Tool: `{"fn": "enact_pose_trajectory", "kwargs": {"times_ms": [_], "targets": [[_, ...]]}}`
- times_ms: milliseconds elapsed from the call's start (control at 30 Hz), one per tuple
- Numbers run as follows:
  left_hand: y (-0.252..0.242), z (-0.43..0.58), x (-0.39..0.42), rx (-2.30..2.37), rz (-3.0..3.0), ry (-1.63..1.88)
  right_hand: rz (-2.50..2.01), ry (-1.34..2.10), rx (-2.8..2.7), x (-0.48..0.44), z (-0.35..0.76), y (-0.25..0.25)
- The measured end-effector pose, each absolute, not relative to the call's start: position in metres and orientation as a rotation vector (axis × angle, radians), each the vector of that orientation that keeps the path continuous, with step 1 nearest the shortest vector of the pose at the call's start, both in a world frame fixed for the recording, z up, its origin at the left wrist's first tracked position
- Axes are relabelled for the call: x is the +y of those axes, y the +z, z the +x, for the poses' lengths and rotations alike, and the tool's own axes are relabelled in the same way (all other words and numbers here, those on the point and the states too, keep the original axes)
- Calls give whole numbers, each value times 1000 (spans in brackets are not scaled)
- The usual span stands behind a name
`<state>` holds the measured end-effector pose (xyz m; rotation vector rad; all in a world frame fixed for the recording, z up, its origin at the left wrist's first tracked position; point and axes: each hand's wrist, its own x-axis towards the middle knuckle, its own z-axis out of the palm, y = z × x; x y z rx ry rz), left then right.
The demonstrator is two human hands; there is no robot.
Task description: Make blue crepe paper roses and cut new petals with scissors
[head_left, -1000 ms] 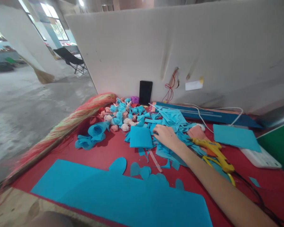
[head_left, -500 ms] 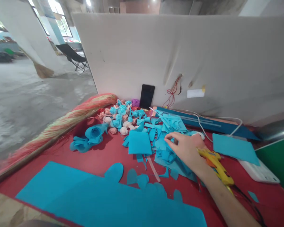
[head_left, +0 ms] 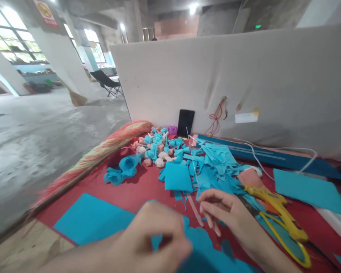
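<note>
The right hand (head_left: 230, 217) pinches the lower end of a thin, straight white stick (head_left: 192, 163), which points between eleven and twelve o'clock. Near its nine o'clock, the blurred left hand (head_left: 156, 233) curls above a long blue paper sheet (head_left: 93, 218); I cannot tell whether its fingers grip anything.

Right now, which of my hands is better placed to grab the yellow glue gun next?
Probably your right hand: it is closer to the yellow glue gun, while your left hand is farther off. The right seems to hold a thin white wire, which may need setting down first.
</note>
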<state>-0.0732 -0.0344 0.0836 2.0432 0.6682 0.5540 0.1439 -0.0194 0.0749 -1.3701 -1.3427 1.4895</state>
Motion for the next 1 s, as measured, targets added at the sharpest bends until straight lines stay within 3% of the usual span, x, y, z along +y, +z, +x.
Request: {"fn": "enact_pose_trajectory", "kwargs": {"times_ms": [167, 433, 633, 1000], "targets": [[75, -69, 11, 983, 1807, 694, -1331, 1667, -1381, -25, 128, 58], [57, -127, 10, 1193, 1754, 726, -1167, 1927, -1336, -32, 99, 27], [51, -173, 15, 1305, 1743, 839, -1070, 2132, -1175, -19, 60, 35], [44, -230, 32, 1499, 1687, 1049, -1016, 2188, -1076, 1, -21, 46]]}}
